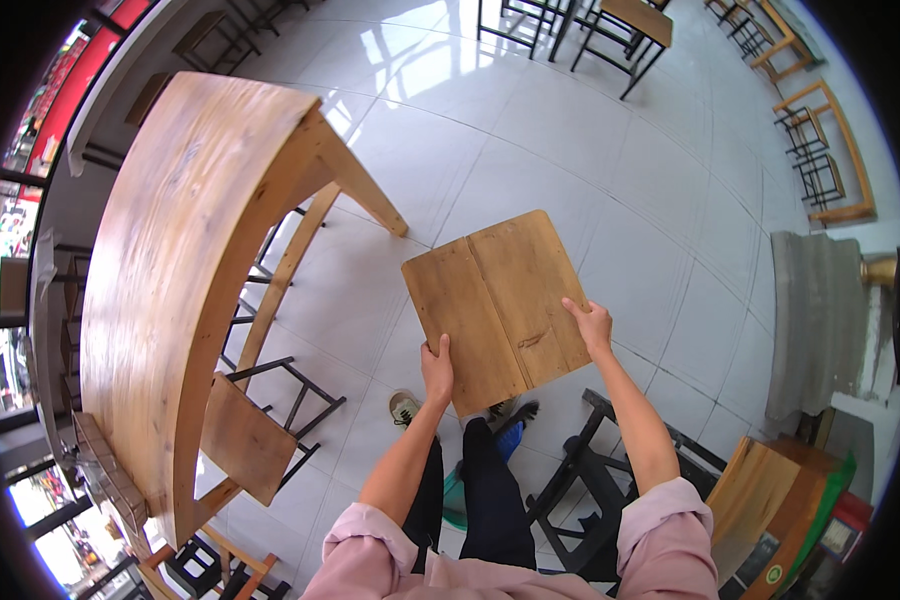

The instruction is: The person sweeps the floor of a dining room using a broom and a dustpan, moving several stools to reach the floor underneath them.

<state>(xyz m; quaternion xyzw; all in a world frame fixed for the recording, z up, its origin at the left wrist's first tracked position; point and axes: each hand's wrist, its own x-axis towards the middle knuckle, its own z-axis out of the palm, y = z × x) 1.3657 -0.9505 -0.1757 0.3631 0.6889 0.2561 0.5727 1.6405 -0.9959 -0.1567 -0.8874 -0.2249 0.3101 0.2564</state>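
My left hand (437,371) and my right hand (590,327) grip a square wooden stool seat (498,305) in front of my body. It is made of two joined boards with a dark seam and a knot near the right hand. The left hand closes on its near left edge, thumb on top. The right hand closes on the right edge, thumb on top too. Fingers beneath are hidden, and I cannot tell whether legs are attached under the seat.
A long wooden table (185,220) stands at left, a wood-topped stool (250,440) tilted against its near side. Black metal frames (585,490) stand by my right leg. A cleaning brush (522,412) lies near my feet. More stools (630,25) stand far off on grey tiles (620,190).
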